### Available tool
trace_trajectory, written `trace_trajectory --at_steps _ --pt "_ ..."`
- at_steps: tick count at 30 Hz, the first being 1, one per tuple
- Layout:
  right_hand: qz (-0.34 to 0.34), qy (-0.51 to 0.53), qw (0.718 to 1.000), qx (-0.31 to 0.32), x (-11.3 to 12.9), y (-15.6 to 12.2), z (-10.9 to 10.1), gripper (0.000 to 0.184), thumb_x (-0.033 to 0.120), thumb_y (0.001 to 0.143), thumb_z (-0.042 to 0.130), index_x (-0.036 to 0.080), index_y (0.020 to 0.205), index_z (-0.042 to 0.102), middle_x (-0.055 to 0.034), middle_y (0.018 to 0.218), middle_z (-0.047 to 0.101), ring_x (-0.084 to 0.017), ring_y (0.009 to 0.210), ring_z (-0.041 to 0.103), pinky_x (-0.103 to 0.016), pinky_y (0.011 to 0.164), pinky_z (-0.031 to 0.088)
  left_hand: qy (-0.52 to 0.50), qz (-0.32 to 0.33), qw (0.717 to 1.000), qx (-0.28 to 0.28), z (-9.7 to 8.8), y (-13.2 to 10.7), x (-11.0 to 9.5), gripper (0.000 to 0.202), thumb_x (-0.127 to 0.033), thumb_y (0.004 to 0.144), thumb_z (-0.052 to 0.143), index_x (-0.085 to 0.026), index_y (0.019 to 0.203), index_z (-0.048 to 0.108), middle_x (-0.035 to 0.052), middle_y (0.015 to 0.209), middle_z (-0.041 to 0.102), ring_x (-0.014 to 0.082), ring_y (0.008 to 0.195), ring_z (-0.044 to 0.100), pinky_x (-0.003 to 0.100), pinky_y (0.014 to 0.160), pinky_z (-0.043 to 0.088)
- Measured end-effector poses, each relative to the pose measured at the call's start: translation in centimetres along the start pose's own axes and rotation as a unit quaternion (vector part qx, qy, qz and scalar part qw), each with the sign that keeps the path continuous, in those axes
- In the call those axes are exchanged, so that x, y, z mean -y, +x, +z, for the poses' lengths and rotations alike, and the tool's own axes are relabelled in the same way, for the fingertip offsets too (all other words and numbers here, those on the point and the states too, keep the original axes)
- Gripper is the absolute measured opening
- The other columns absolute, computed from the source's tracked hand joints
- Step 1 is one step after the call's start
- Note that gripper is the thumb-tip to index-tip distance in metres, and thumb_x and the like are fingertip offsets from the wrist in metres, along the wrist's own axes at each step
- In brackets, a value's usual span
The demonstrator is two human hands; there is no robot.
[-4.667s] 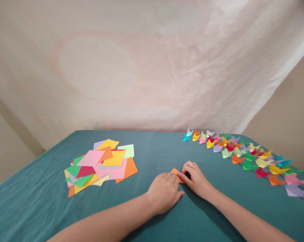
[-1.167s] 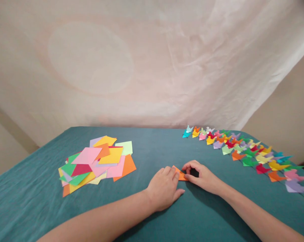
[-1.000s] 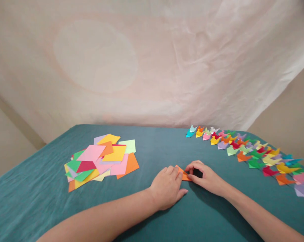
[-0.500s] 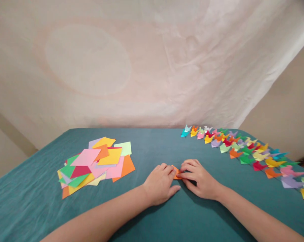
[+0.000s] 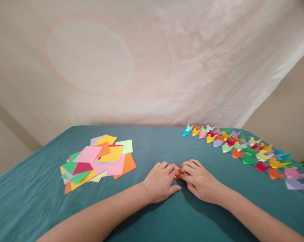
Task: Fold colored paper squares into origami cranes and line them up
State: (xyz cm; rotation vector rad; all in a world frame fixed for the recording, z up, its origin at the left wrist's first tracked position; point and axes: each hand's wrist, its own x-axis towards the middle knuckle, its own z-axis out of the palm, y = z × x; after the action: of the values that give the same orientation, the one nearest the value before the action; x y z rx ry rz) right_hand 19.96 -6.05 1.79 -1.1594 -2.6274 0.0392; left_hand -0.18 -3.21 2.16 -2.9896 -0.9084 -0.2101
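A small folded orange paper (image 5: 177, 170) lies on the teal cloth-covered table (image 5: 152, 215), mostly hidden between my hands. My left hand (image 5: 161, 182) rests palm down with its fingertips pressing the paper's left side. My right hand (image 5: 198, 180) lies beside it, fingers together and pressing on the paper's right side. Both hands touch each other over the paper.
A loose pile of coloured paper squares (image 5: 97, 161) lies at the left. Several folded paper birds (image 5: 245, 151) in many colours stand in rows along the right, running toward the table's right edge. A pale wrinkled sheet (image 5: 152, 67) hangs behind the table.
My right hand has closed in from the right and flattened over the orange paper, covering more of it. My left hand has stayed pressing on it.
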Motion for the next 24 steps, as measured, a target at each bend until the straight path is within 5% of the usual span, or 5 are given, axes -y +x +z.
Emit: trace_trajectory --at_steps 15,24 --pt "0.001 -0.101 0.993 0.068 0.8 -0.5 -1.2 0.034 0.015 0.083 0.048 0.023 0.113 0.060 -0.0093 0.113 0.057 -0.023 0.115 0.042 -0.044 0.102 0.021 0.035 0.010 0.999 0.005 0.3 0.2 0.0 0.054 -0.055 0.087 0.038 -0.015 0.123 0.045 0.0088 0.118 0.053 0.0243 0.102 0.045 0.036 0.086 0.037" --pt "0.036 -0.138 0.987 0.081 0.5 -0.9 -2.2 0.025 0.012 0.079 0.054 0.022 0.096 0.070 -0.0087 0.094 0.063 -0.026 0.109 0.046 -0.042 0.092 0.030 0.048 0.011 0.999 0.010 0.1 0.1 -0.1 0.057 -0.056 0.088 0.036 -0.014 0.125 0.045 0.0098 0.122 0.052 0.0237 0.103 0.045 0.034 0.086 0.035"
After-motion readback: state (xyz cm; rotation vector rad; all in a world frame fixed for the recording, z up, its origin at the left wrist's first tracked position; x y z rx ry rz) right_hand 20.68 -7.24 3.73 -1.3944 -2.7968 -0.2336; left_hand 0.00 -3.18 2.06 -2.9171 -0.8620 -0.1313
